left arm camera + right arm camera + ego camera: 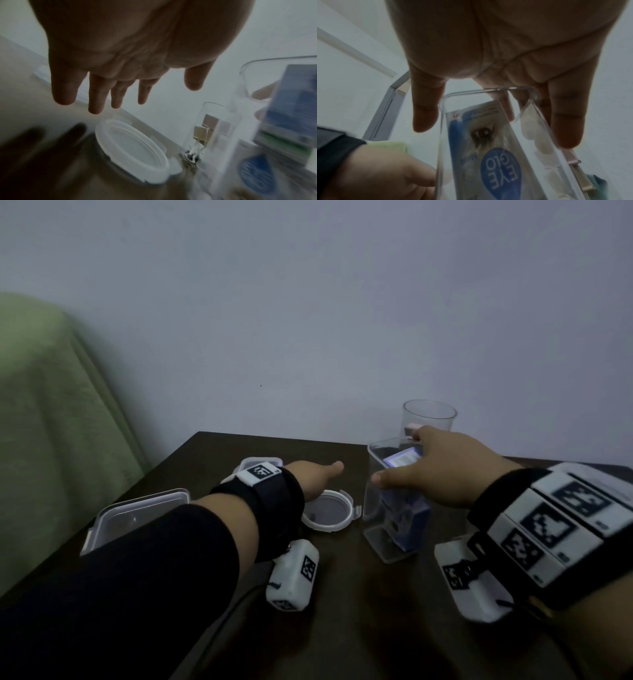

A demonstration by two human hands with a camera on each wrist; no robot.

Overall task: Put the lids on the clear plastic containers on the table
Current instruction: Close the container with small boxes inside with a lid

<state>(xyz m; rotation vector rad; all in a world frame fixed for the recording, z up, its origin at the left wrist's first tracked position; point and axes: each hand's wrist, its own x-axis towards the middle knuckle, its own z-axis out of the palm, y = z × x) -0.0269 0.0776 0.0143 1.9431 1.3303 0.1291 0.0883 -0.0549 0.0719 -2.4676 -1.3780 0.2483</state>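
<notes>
Head view: left hand [317, 479], fingers straight, hovers over the round lid [329, 510] lying flat at centre frame on the tabletop [342, 594]; right hand [435, 470] reaches over the tall square container [394, 508], right of centre.
Left wrist view: fingers [97, 94] spread, holding nothing; the lid sits at lower centre.
Right wrist view: thumb and fingers [565, 121] straddle the container's rim, not clearly closed on it.
Handling: the lid looks light, stiff and slick; best pinched at the rim tabs.
</notes>
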